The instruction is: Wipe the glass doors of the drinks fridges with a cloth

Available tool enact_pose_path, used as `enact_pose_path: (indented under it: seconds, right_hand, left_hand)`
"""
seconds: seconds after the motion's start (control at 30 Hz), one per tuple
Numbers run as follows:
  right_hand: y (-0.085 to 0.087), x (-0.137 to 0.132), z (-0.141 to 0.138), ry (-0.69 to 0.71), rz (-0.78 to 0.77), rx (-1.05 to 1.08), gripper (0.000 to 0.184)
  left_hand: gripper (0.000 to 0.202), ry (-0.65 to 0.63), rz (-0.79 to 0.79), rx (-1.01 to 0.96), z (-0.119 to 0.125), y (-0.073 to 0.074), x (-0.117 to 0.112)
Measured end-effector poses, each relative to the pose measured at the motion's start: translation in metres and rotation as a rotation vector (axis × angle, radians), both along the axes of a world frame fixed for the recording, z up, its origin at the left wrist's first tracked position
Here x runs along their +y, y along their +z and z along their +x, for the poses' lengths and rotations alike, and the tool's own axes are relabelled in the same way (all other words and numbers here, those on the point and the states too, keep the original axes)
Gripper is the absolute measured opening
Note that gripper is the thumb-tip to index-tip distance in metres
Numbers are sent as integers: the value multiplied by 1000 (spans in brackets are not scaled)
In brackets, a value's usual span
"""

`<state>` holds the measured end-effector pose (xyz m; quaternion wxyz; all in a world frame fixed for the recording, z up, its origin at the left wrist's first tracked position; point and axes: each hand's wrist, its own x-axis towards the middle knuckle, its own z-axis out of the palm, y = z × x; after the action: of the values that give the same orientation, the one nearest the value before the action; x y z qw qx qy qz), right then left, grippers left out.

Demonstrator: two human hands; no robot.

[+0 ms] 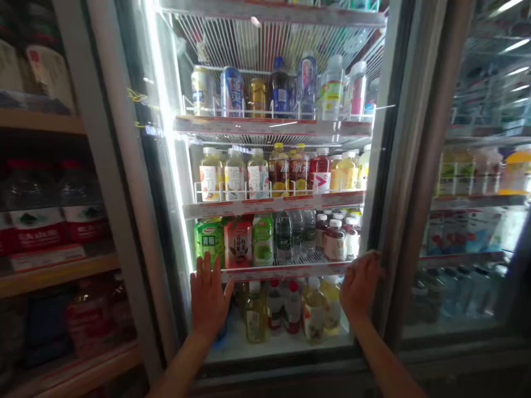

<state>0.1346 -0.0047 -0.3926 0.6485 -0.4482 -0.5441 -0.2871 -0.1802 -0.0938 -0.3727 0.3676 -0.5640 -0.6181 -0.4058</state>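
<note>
My left hand (207, 293) is open, palm forward and fingers up, against or just in front of the glass door (286, 354) of a lit drinks fridge; whether it touches the glass I cannot tell. Behind its fingertips are a green tea bottle (209, 237) and a red tea bottle (238, 243). At the right side of the door, my right hand (360, 284) is closed with bent fingers beside the dark door frame (384, 221). What it grips, if anything, is hidden, and its fingers are slightly blurred.
Several bottles and cans stand on the fridge shelves (277, 204) behind the glass. To the left is a dark rack with red-labelled water bottles (37, 215). A thick upright post (427, 166) separates this door from another fridge section with bottles (456, 171) on the right.
</note>
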Motion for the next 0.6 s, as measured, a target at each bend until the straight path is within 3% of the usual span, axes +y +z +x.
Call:
enact_pose_path:
  seconds: [0.07, 0.17, 0.23, 0.3, 0.4, 0.5, 0.6]
  right_hand:
    - [-7, -9, -29, 55, -44, -63, 61]
    - [-23, -29, -74, 211, -136, -408, 65]
    - [-30, -33, -74, 248, -144, -561, 65]
    - [-31, -26, -52, 197, -105, -492, 64]
    - [-28, -14, -27, 65, -42, -159, 64]
    - [-28, -21, -59, 92, -79, -83, 64]
    - [-31, -38, -109, 226, -142, -320, 66]
  left_hand:
    - [69, -9, -7, 16, 1, -10, -3]
    - [68, -9, -31, 18, -1, -21, -8]
    - [64, -6, -51, 25, -5, -26, -12]
    - [62, 4, -71, 25, -11, -31, -16]
    - [61, 19, -92, -10, -17, -40, -20]
    - [67, -11, -74, -27, -17, -45, -21]
    - [70, -39, -56, -22, -16, -45, -21]
